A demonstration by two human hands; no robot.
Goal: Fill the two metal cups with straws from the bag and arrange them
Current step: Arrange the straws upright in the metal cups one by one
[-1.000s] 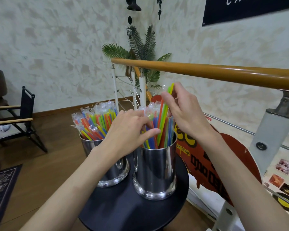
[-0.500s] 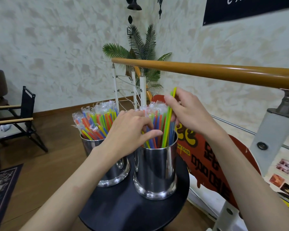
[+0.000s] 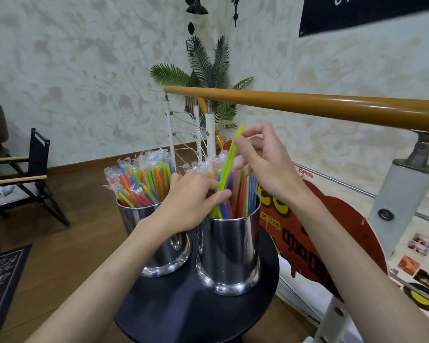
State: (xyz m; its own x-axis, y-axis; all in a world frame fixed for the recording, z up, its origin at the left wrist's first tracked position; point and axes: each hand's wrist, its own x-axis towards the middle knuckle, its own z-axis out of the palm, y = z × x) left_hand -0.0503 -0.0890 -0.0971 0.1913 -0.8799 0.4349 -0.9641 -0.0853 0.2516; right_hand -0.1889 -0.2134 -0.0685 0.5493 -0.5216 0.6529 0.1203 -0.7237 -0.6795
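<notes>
Both metal cups stand on the round black desk (image 3: 183, 305), full of straws. Left hand (image 3: 188, 206) grips straws in the near cup (image 3: 229, 253); right hand (image 3: 265, 164) pinches one green straw (image 3: 224, 177). Arranging step, judged. Next: seat it level. The far cup (image 3: 144, 224) stands beside.

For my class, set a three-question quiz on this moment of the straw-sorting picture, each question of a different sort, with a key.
1. True or false: both metal cups stand on the round black table.
2. Which hand pinches the green straw that rises above the others? A) left hand B) right hand C) neither
3. Fill in: the green straw's lower end goes into the ____ cup, seen from the person.

Key
1. True: the left cup and the right cup stand side by side on it.
2. B; the left hand rests on the straws at the right cup's mouth.
3. right
</notes>
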